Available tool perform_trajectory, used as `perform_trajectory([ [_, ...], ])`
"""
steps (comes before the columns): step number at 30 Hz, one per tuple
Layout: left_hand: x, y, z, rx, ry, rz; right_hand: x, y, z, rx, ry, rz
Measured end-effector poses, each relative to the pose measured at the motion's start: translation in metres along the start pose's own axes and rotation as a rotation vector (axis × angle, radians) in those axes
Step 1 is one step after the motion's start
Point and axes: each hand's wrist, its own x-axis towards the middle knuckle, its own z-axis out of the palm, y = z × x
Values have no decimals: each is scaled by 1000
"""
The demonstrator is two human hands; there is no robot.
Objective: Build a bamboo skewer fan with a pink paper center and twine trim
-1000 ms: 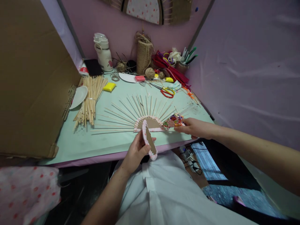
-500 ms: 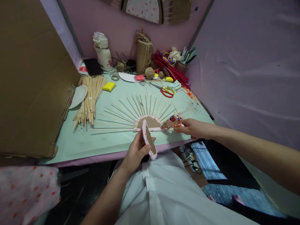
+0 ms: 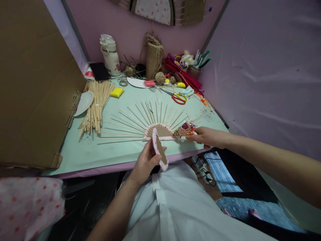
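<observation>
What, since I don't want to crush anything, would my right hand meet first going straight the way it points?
Beyond the patterned piece the right hand holds, probably the right-hand sticks, then the cardboard half-disc they fan from; depth is unclear.

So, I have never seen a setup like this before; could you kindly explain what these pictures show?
There is no machine here: a person works with two bare hands, and every picture comes from one camera worn on the head, looking forward and down.

The left hand holds a cardboard piece with a pink-and-white edge, tilted above the table's near edge. The right hand grips a colourful patterned item; I cannot tell what it is.

On the pale green table lies a half-round board with thin sticks fanning out from its curved side. To the left is a bundle of sticks; farther back are scissors, a white bottle and a tall spool of twine.
</observation>
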Motion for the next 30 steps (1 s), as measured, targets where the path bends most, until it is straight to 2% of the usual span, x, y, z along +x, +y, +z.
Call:
perform_trajectory([
  [30, 1, 5, 3, 45, 27, 10, 0, 3, -1, -23, -13, -19],
])
